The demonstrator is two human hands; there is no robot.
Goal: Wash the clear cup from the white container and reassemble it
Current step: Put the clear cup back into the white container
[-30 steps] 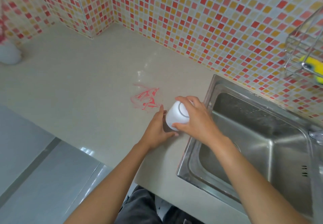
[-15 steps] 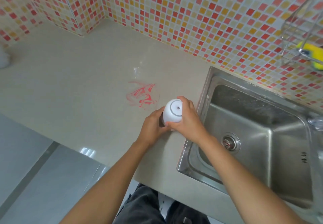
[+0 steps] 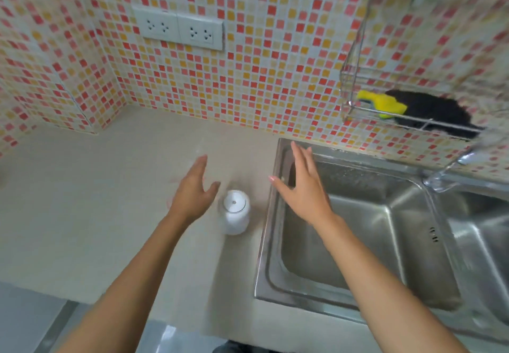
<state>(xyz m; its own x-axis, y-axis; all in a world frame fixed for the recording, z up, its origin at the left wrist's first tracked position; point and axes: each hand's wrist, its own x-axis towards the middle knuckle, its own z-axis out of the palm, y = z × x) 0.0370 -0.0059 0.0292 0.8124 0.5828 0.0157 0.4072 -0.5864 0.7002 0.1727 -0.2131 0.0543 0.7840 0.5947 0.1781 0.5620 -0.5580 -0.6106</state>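
Head view: white container stands upright on the counter, left hand and right hand either side, fingers spread, gripping nothing.

Beige countertop runs beneath and left of the left hand, meeting mosaic wall tile in red, orange and cream behind both hands. Double white wall socket mounted on the tile, above and beyond the left hand. Stainless steel sink lies under and right of the right hand; basin looks wet. Faucet at far right of the right hand, blurred. Wire rack hangs on the tile above and right of the right hand, holding a yellow sponge touching a black scrubber.
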